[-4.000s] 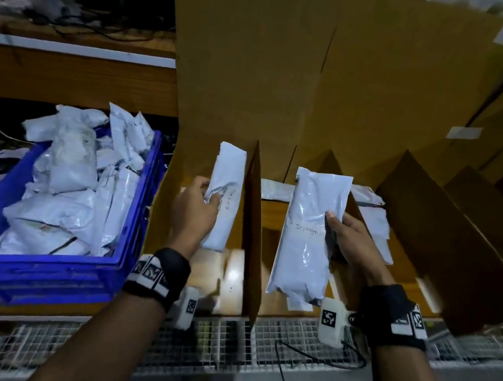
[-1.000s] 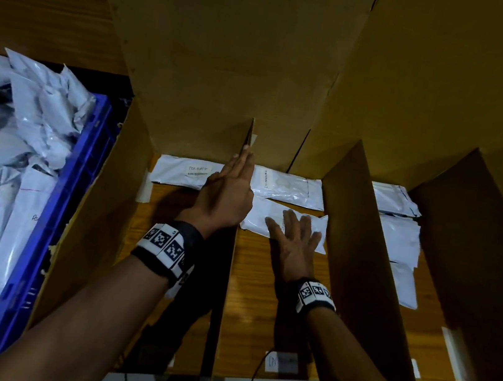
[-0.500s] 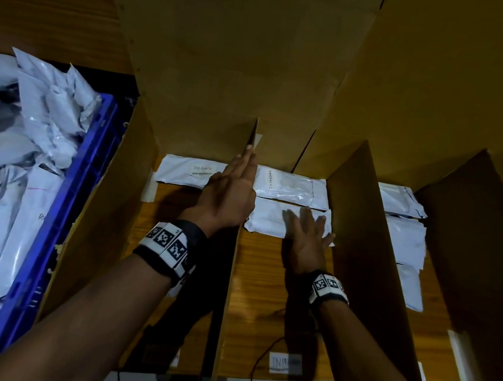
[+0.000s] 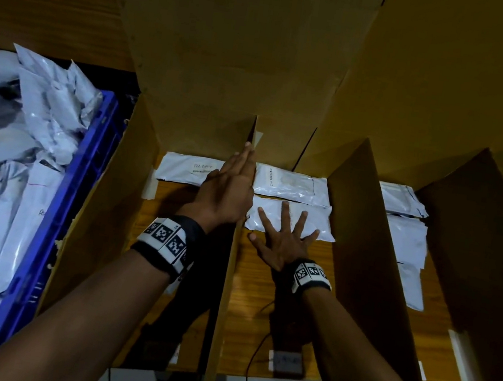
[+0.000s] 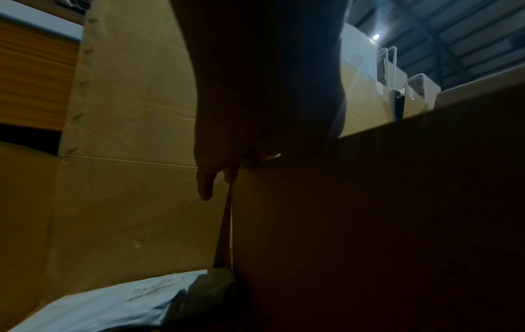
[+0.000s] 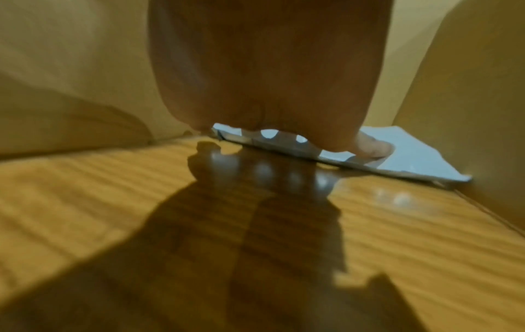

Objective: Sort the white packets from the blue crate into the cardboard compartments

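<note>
We can see handwriting on two packets, but it is too small and dim to read with confidence. Our right hand (image 4: 281, 243) lies flat with fingers (image 4: 285, 210) spread wide, pressing the near packet (image 4: 310, 223) onto the wooden counter (image 4: 252, 304) in the second cardboard compartment. The labelled far packet (image 4: 293, 185) lies just beyond it, against the back wall. Our left hand (image 4: 227, 193) has straight fingers held together along the cardboard divider (image 4: 222, 300), holding nothing, above the written-on packet (image 4: 181, 168) in the first compartment. More white packets fill the blue crate (image 4: 81, 184) on the left.
</note>
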`<state>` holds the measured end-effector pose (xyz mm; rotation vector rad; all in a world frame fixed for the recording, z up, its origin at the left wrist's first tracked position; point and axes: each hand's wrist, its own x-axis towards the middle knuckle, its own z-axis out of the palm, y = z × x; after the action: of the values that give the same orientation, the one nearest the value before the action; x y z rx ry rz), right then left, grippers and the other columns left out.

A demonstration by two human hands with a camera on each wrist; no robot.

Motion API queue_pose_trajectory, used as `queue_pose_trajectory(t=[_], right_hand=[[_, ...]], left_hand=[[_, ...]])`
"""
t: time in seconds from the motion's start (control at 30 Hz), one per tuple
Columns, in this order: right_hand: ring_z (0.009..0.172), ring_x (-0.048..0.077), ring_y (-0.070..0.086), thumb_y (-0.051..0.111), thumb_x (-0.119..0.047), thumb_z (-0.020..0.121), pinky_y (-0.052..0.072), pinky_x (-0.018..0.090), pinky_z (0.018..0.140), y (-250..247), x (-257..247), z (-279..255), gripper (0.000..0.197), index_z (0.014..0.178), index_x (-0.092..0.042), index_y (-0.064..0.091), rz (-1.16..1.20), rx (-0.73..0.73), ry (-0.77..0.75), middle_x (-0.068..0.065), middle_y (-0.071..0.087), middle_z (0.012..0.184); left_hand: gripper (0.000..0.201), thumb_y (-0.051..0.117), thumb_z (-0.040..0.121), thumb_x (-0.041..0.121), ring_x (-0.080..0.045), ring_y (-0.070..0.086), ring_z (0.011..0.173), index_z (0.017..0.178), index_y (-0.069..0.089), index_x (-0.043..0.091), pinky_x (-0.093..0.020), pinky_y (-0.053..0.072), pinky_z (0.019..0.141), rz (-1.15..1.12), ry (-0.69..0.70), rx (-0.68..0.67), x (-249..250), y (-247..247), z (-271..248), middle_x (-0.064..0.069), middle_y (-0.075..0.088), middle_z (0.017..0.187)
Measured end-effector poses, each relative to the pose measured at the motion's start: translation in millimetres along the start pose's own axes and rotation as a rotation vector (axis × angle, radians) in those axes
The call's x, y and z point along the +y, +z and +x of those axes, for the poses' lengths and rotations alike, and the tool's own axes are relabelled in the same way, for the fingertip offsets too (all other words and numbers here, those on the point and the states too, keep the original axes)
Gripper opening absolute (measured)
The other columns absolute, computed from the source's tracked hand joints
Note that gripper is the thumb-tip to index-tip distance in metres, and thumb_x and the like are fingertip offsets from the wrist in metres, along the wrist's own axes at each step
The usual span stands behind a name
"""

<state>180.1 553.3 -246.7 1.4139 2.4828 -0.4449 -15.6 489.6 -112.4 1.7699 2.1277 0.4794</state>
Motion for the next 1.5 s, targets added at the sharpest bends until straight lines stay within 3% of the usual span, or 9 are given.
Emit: queue_pose_trajectory(t=[0.23, 0.37, 0.47, 0.53, 0.67, 0.8, 0.93, 1.2, 1.5], right_hand=[[0.156, 0.054, -0.015, 0.013, -0.095, 0.087, -0.007, 0.083, 0.113, -20, -10, -6, 0.076, 0.152, -0.069, -0.018, 0.054, -0.034, 0.024, 0.003, -0.026, 0.174], [0.155, 0.045, 0.025, 0.035, -0.065, 0.106, 0.022, 0.068, 0.120, -52, -24, -46, 0.061, 0.163, -0.048, 0.022, 0.160, 0.126, -0.049, 0.007, 0.013, 0.176], [0.123, 0.029, 0.061, 0.048, -0.044, 0.108, 0.053, 0.043, 0.096, -64, -25, -97, 0.037, 0.139, -0.028, 0.061, 0.279, 0.357, -0.130, 0.003, 0.054, 0.148], [0.105, 0.021, 0.064, 0.053, -0.040, 0.107, 0.052, 0.034, 0.077, -68, -25, -132, 0.028, 0.127, -0.026, 0.066, 0.323, 0.438, -0.154, 0.000, 0.063, 0.127], [0.094, 0.016, 0.063, 0.058, -0.038, 0.104, 0.046, 0.033, 0.068, -73, -30, -194, 0.017, 0.116, -0.029, 0.066, 0.386, 0.488, -0.183, -0.006, 0.066, 0.112], [0.087, 0.013, 0.064, 0.051, -0.048, 0.106, 0.056, 0.040, 0.065, -64, -52, -246, 0.015, 0.110, -0.037, 0.062, 0.404, 0.465, -0.248, -0.013, 0.067, 0.109], [0.084, 0.006, 0.066, 0.054, -0.047, 0.105, 0.060, 0.041, 0.066, -60, -84, -291, 0.016, 0.115, -0.039, 0.063, 0.434, 0.440, -0.269, -0.016, 0.069, 0.113], [0.080, 0.005, 0.062, 0.057, -0.044, 0.104, 0.059, 0.039, 0.065, -59, -157, -346, 0.019, 0.121, -0.037, 0.060, 0.373, 0.441, -0.403, -0.016, 0.065, 0.110], [0.091, 0.010, 0.067, 0.053, -0.050, 0.103, 0.056, 0.039, 0.066, -52, -308, -379, 0.017, 0.116, -0.040, 0.058, 0.322, 0.471, -0.469, -0.016, 0.066, 0.111]], left_hand=[[0.073, 0.044, 0.107, 0.019, -0.029, 0.018, 0.161, 0.169, 0.006, 0.010, -0.050, 0.033, 0.125, 0.000, 0.028, 0.054, 7, -3, -4, -0.009, 0.005, 0.178], [0.060, 0.037, 0.108, 0.048, -0.027, 0.044, 0.145, 0.164, 0.027, 0.033, -0.050, 0.041, 0.118, -0.233, -0.108, 0.105, 15, -14, -28, -0.005, 0.047, 0.161], [0.040, 0.045, 0.109, 0.041, -0.026, 0.056, 0.130, 0.147, 0.051, 0.029, -0.044, 0.048, 0.108, -0.227, -0.142, 0.174, 21, -25, -72, -0.003, 0.061, 0.144], [0.028, 0.050, 0.108, 0.035, -0.024, 0.064, 0.117, 0.133, 0.061, 0.029, -0.044, 0.056, 0.095, -0.151, -0.134, 0.198, 22, -29, -112, 0.000, 0.068, 0.130], [0.028, 0.055, 0.106, 0.039, -0.020, 0.067, 0.112, 0.133, 0.060, 0.034, -0.043, 0.059, 0.087, -0.100, -0.199, 0.113, 10, -16, -203, 0.006, 0.070, 0.127], [0.031, 0.057, 0.108, 0.032, -0.014, 0.066, 0.111, 0.138, 0.061, 0.030, -0.033, 0.054, 0.081, -0.141, -0.279, 0.101, 2, -3, -290, 0.008, 0.069, 0.131], [0.028, 0.060, 0.105, 0.031, -0.015, 0.068, 0.110, 0.133, 0.063, 0.032, -0.038, 0.056, 0.085, -0.147, -0.293, 0.144, 6, -10, -355, 0.010, 0.070, 0.128], [0.028, 0.063, 0.102, 0.034, -0.011, 0.069, 0.106, 0.130, 0.065, 0.032, -0.037, 0.058, 0.088, -0.210, -0.267, 0.345, -27, -56, -421, 0.012, 0.073, 0.119], [0.025, 0.058, 0.095, 0.029, -0.021, 0.068, 0.103, 0.116, 0.071, 0.024, -0.038, 0.055, 0.090, -0.166, -0.226, 0.504, -169, -124, -468, 0.003, 0.074, 0.110]])
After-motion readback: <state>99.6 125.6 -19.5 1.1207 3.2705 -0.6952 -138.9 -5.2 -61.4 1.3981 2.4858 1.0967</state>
